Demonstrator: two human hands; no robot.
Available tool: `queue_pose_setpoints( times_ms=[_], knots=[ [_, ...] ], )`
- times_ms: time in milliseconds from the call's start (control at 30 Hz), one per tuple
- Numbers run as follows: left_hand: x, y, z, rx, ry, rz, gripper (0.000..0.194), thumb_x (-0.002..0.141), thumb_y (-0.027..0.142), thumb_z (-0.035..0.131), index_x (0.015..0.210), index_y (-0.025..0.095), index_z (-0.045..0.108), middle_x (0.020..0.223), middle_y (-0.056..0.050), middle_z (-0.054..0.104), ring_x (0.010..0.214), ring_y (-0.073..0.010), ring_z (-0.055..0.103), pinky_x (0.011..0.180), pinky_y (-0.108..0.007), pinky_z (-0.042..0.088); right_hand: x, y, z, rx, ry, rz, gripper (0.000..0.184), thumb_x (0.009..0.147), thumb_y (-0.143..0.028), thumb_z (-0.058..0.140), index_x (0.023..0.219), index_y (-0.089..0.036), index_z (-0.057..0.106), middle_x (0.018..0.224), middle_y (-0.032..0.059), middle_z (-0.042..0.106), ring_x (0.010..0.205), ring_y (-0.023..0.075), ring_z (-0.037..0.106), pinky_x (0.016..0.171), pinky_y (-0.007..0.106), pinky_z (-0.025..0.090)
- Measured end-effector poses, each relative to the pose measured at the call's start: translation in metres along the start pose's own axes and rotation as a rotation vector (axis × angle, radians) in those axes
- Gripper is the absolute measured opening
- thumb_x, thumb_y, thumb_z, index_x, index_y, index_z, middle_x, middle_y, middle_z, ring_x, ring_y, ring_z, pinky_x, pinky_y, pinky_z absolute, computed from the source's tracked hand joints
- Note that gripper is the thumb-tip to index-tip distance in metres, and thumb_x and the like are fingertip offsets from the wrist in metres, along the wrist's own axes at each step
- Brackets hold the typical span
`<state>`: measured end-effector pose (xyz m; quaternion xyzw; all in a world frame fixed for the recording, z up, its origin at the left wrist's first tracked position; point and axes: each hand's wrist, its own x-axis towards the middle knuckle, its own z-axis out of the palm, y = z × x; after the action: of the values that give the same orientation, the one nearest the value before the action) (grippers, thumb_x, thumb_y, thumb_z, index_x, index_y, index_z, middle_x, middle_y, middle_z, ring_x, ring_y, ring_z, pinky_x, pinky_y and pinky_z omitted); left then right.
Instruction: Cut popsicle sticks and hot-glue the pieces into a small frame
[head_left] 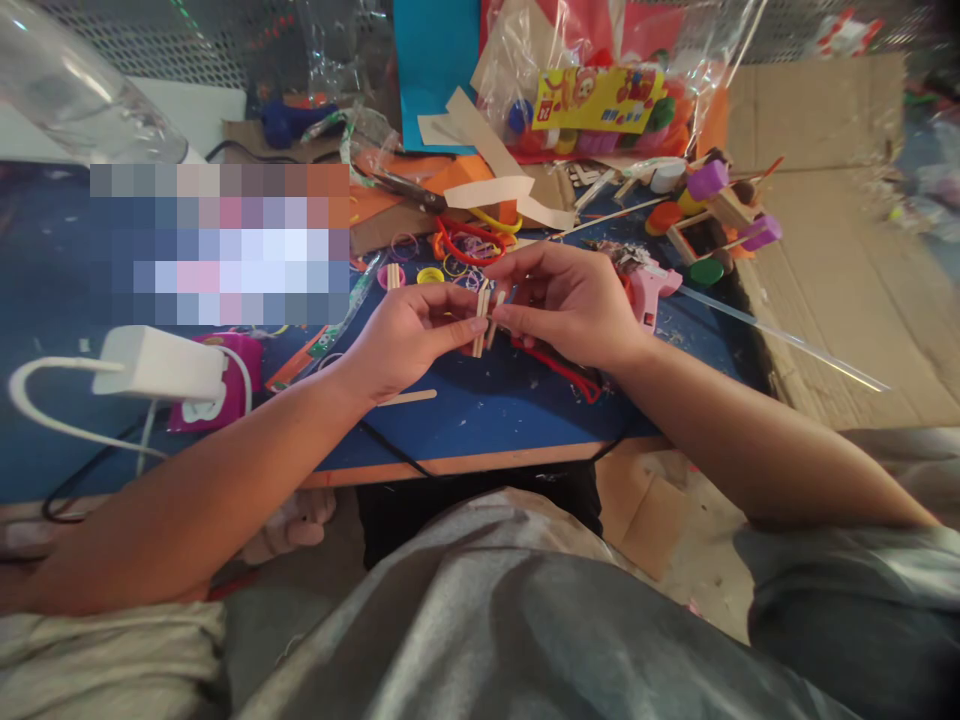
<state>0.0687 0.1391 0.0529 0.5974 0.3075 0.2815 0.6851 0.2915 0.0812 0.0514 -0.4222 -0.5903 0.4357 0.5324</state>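
Over the blue tabletop (465, 425), my left hand (409, 335) pinches a small bundle of short wooden sticks (481, 325), held nearly upright between thumb and fingers. Close beside it, my right hand (574, 305) has thumb and fingers closed on a short wooden stick piece (493, 332), partly hidden by the fingertips. I cannot tell whether the piece touches the bundle. A flat craft stick (409, 397) lies below my left wrist. Behind my right hand rests a pink glue gun (654, 290), and a red looped item (574, 375) lies under that hand.
Red-handled scissors (472, 240), rubber bands and paper strips lie behind my hands. A white charger (154, 362) with a cable sits at left. Cardboard (832, 240) covers the right side, near a small stick model with purple parts (761, 232). A pixelated patch hides the left back.
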Motion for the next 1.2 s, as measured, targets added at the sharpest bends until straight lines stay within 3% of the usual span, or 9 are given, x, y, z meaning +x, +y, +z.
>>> queue_pose_setpoints(
  times_ms=[133, 300, 500, 667, 800, 967, 1100, 1200],
  knots=[
    [0.000, 0.002, 0.000, 0.035, 0.019, 0.025, 0.046, 0.070, 0.045, 0.110, 0.097, 0.018, 0.085, 0.083, -0.002, 0.081, 0.074, -0.0163, 0.075, 0.075, -0.031, 0.065, 0.000, 0.001, -0.001, 0.070, -0.002, 0.018, 0.037, 0.083, -0.040, 0.100, 0.111, -0.022, 0.084, 0.090, 0.0009, 0.079, 0.059, 0.0121, 0.064, 0.050, 0.029, 0.055],
    [-0.002, 0.002, 0.003, 0.037, 0.018, 0.072, 0.048, 0.070, 0.041, 0.109, 0.102, 0.017, 0.082, 0.085, -0.001, 0.079, 0.073, -0.0153, 0.074, 0.074, -0.031, 0.066, 0.003, 0.006, -0.004, 0.083, 0.009, 0.017, 0.036, 0.080, -0.040, 0.103, 0.106, -0.022, 0.085, 0.080, -0.0008, 0.077, 0.055, 0.0128, 0.063, 0.048, 0.030, 0.053],
    [-0.001, -0.001, 0.004, 0.037, 0.043, 0.154, 0.063, 0.073, 0.028, 0.102, 0.127, 0.021, 0.070, 0.090, 0.000, 0.076, 0.075, -0.0159, 0.073, 0.070, -0.031, 0.062, 0.006, 0.009, -0.009, 0.047, -0.024, 0.002, 0.038, 0.082, -0.045, 0.102, 0.106, -0.020, 0.087, 0.074, -0.0003, 0.076, 0.053, 0.0136, 0.063, 0.048, 0.031, 0.052],
    [0.002, -0.002, 0.004, 0.027, 0.081, 0.161, 0.055, 0.075, 0.021, 0.098, 0.111, 0.027, 0.057, 0.089, 0.002, 0.074, 0.077, -0.0171, 0.074, 0.070, -0.031, 0.061, 0.008, 0.009, -0.012, 0.021, -0.006, -0.010, 0.046, 0.077, -0.050, 0.105, 0.104, -0.018, 0.086, 0.076, 0.0025, 0.078, 0.053, 0.0137, 0.064, 0.047, 0.030, 0.051],
    [0.002, -0.003, 0.005, 0.011, 0.067, 0.150, 0.052, 0.077, 0.020, 0.095, 0.108, 0.027, 0.054, 0.087, 0.002, 0.074, 0.072, -0.0176, 0.073, 0.068, -0.033, 0.060, 0.010, 0.008, -0.014, 0.010, -0.016, -0.027, 0.042, 0.079, -0.048, 0.102, 0.104, -0.018, 0.087, 0.072, 0.0013, 0.076, 0.051, 0.0135, 0.062, 0.046, 0.030, 0.049],
    [0.003, -0.005, 0.005, 0.010, 0.074, 0.174, 0.045, 0.078, 0.016, 0.091, 0.109, 0.027, 0.061, 0.091, 0.002, 0.073, 0.071, -0.0169, 0.072, 0.067, -0.034, 0.062, 0.012, 0.011, -0.017, -0.027, -0.024, -0.044, 0.032, 0.087, -0.045, 0.095, 0.105, -0.019, 0.089, 0.069, -0.0001, 0.074, 0.050, 0.0135, 0.060, 0.047, 0.031, 0.049],
    [0.004, -0.006, 0.004, 0.073, 0.092, 0.198, 0.027, 0.082, 0.012, 0.087, 0.099, 0.023, 0.069, 0.094, 0.000, 0.073, 0.073, -0.0161, 0.072, 0.066, -0.033, 0.063, 0.013, 0.013, -0.018, -0.040, -0.013, -0.055, 0.035, 0.087, -0.047, 0.096, 0.105, -0.018, 0.088, 0.071, 0.0004, 0.073, 0.051, 0.0133, 0.060, 0.048, 0.031, 0.049],
    [0.004, -0.005, 0.004, 0.084, 0.080, 0.145, 0.013, 0.084, 0.010, 0.082, 0.091, 0.019, 0.075, 0.084, -0.002, 0.073, 0.074, -0.0163, 0.072, 0.065, -0.031, 0.065, 0.014, 0.013, -0.019, -0.026, -0.034, -0.055, 0.041, 0.084, -0.053, 0.099, 0.103, -0.018, 0.085, 0.074, 0.0006, 0.074, 0.053, 0.0129, 0.063, 0.047, 0.030, 0.048]
  ],
)
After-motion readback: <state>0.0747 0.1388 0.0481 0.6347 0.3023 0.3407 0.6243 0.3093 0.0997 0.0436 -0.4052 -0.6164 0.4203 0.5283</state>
